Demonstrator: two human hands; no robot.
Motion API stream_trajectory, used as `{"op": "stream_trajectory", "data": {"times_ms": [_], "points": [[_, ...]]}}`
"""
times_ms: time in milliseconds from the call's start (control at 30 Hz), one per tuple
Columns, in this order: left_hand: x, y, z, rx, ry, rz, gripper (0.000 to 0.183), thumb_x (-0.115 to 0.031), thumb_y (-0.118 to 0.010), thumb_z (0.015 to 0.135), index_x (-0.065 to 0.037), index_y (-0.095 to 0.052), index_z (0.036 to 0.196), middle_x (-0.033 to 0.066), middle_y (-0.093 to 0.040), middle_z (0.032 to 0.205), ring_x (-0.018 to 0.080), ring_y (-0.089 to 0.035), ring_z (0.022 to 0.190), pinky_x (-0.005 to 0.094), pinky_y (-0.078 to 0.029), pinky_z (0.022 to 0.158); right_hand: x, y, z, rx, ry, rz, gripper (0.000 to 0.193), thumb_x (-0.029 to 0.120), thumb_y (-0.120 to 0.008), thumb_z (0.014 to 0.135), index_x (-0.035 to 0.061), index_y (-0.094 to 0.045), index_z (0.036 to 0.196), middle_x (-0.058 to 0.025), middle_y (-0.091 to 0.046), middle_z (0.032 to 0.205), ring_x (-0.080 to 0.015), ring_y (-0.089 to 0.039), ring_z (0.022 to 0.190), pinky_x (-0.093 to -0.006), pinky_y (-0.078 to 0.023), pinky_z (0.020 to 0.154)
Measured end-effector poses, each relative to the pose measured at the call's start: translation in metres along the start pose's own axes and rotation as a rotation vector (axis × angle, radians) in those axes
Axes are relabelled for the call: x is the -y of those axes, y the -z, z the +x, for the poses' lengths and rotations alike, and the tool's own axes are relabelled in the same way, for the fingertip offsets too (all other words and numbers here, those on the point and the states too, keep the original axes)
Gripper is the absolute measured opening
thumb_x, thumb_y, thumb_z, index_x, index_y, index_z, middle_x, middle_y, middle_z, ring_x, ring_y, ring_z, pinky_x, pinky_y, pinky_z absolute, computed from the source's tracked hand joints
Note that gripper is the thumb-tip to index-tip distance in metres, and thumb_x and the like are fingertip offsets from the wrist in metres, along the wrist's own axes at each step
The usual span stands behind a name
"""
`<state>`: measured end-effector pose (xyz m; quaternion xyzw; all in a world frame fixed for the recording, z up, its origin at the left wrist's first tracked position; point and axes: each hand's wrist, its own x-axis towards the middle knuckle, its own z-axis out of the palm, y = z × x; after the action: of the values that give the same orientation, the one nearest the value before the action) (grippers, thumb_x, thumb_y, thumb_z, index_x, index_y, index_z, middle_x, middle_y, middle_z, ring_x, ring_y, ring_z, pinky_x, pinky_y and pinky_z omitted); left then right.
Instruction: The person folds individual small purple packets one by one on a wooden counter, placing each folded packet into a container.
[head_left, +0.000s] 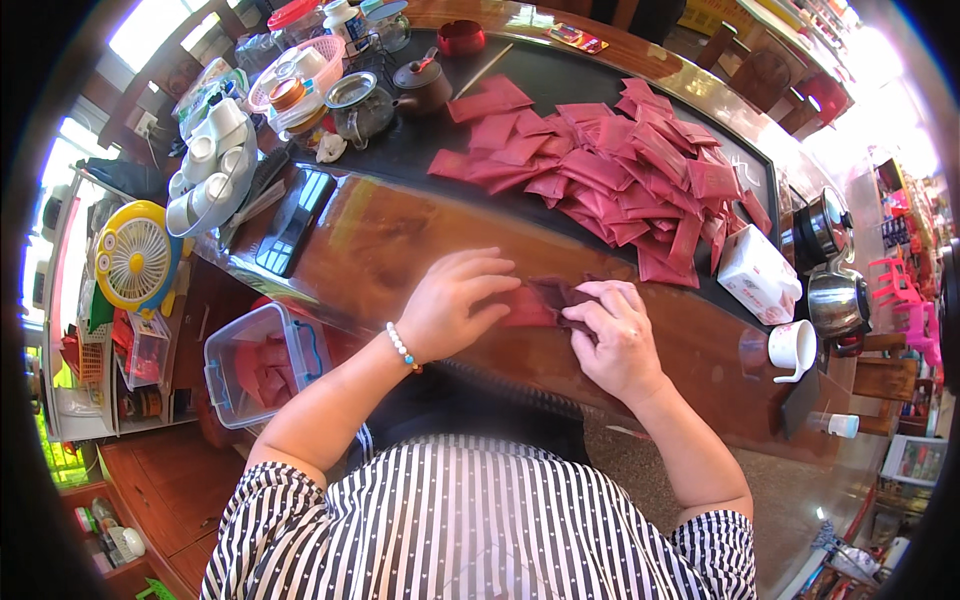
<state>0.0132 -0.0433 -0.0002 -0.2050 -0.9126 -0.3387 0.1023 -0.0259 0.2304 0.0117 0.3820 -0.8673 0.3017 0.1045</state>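
Note:
A flat dark-red packet (530,306) lies on the brown wooden table edge in front of me, its right end darker and crumpled or folded. My right hand (618,338) has its thumb and fingers closed on that dark end. At the packet's left end my left hand (455,305), with a beaded bracelet on the wrist, is open, its fingers apart and the thumb beside the packet. Beyond my hands, a big loose heap of similar red packets (600,165) covers the black tray surface (405,165).
Below the table at left stands a clear plastic box (225,370) with red packets inside. A black phone-like device (293,222), a bowl of white cups (225,190) and teapots (360,108) sit at left. On the right are a tissue box (757,275), white mug (793,347) and kettle (836,305).

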Motion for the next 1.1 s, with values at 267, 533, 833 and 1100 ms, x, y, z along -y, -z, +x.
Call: {"op": "stream_trajectory", "data": {"times_ms": [267,533,833,1100], "points": [[0.0,-0.003,0.003,-0.011,-0.047,0.05,0.031,-0.015,-0.076,0.088,-0.01,-0.075,0.119,0.0085,-0.071,0.13,0.0314,-0.058,0.135,0.0467,-0.043,0.113,0.021,0.002,0.016,-0.156,-0.139,0.102,0.025,0.001,-0.07,0.083,0.0065,-0.075,0.107,-0.0177,-0.069,0.116,-0.0374,-0.064,0.111,-0.0451,-0.052,0.098],[-0.007,-0.001,0.0,-0.071,-0.136,0.111,0.027,-0.014,-0.077,0.086,-0.01,-0.076,0.113,0.0083,-0.074,0.11,0.0305,-0.066,0.118,0.0444,-0.049,0.103,0.021,-0.008,-0.003,-0.017,-0.11,-0.086,0.033,0.007,-0.068,0.077,0.0104,-0.079,0.109,-0.0113,-0.07,0.126,-0.0328,-0.062,0.121,-0.0438,-0.049,0.103],[-0.057,-0.013,0.002,0.064,-0.219,-0.06,0.035,-0.002,-0.068,0.078,-0.011,-0.074,0.112,0.0098,-0.071,0.109,0.0333,-0.064,0.109,0.0435,-0.051,0.099,-0.004,-0.003,-0.019,-0.308,-0.286,0.154,0.029,0.0,-0.065,0.085,0.0077,-0.078,0.11,-0.0181,-0.07,0.121,-0.037,-0.065,0.11,-0.0434,-0.053,0.097],[-0.023,0.001,0.012,0.118,-0.124,0.015,0.032,-0.013,-0.078,0.084,-0.009,-0.075,0.116,0.0071,-0.072,0.124,0.031,-0.062,0.123,0.0445,-0.047,0.107,-0.008,0.001,-0.018,-0.312,-0.324,0.337,0.028,0.001,-0.064,0.087,0.0061,-0.077,0.112,-0.0183,-0.07,0.121,-0.0372,-0.065,0.111,-0.0422,-0.053,0.097]]}}
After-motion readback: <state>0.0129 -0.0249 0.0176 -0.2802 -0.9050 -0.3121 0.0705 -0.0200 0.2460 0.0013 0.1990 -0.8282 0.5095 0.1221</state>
